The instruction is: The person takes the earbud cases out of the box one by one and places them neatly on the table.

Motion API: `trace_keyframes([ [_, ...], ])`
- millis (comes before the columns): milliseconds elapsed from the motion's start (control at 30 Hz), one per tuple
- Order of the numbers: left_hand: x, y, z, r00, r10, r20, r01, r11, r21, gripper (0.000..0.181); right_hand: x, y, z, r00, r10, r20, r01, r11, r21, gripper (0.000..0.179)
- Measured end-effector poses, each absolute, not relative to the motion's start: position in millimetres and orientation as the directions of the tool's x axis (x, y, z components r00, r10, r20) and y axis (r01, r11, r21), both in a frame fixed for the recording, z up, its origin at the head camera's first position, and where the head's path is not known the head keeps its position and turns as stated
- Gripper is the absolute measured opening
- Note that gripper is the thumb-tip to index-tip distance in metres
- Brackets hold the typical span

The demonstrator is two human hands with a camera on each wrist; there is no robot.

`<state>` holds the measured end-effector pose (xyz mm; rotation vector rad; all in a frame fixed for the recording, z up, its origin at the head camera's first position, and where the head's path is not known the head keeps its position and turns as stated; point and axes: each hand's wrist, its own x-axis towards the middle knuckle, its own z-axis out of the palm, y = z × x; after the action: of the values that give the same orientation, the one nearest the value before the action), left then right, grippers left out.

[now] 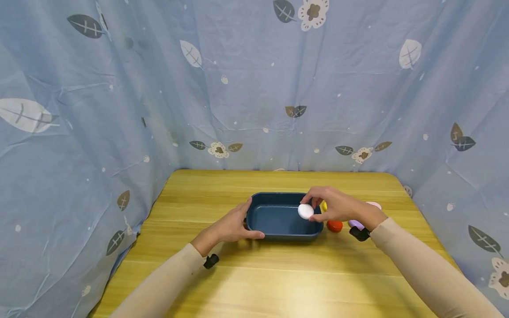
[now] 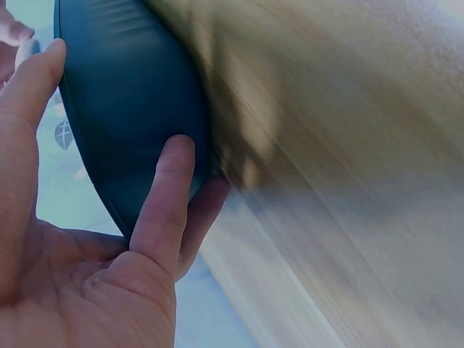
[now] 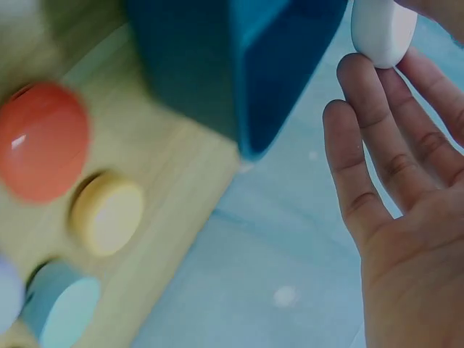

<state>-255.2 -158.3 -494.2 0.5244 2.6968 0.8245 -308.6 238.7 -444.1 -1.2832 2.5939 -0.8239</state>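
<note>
A dark blue rectangular dish (image 1: 274, 218) with rounded corners sits on the wooden table, its inside bare where it shows. My left hand (image 1: 230, 224) rests against its left end, fingers and thumb spread and fairly straight. In the left wrist view, fingertips (image 2: 176, 148) touch the outer wall. Over the dish's right end, my right hand (image 1: 333, 204) pinches a white round disc (image 1: 305, 211) between thumb and fingers. The right wrist view shows the white disc (image 3: 383, 32) from its rounded edge, with the dish wall (image 3: 188, 72) beside it.
Right of the dish lie a red round piece (image 1: 335, 226), a yellow one (image 1: 324, 206) partly behind my hand, a lilac one (image 1: 356, 224) and a pink one (image 1: 374, 205). A light blue piece (image 3: 61, 304) shows in the right wrist view. Patterned blue curtains (image 1: 254, 88) surround the table (image 1: 270, 282).
</note>
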Motion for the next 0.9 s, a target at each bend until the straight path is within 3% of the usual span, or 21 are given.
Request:
trace_keyframes([
  [500, -255.4, -158.6, -494.1, -0.897, 0.418, -0.142, 0.267, 0.770, 0.580, 0.139, -275.3, 313.8, -465.8, -0.733, -0.657, 0.174, -0.634, 0.570, -0.523, 0.041],
  [700, -255.9, -158.2, -494.5, -0.896, 0.420, -0.146, 0.266, 0.769, 0.581, 0.139, -264.3, 330.1, -479.6, -0.722, -0.662, 0.204, -0.659, 0.566, -0.495, 0.040],
  [900, -255.9, -157.4, -494.2, -0.896, 0.418, -0.149, 0.260, 0.767, 0.587, 0.139, -257.7, 338.8, -495.2, -0.727, -0.663, 0.181, -0.637, 0.552, -0.537, 0.042],
])
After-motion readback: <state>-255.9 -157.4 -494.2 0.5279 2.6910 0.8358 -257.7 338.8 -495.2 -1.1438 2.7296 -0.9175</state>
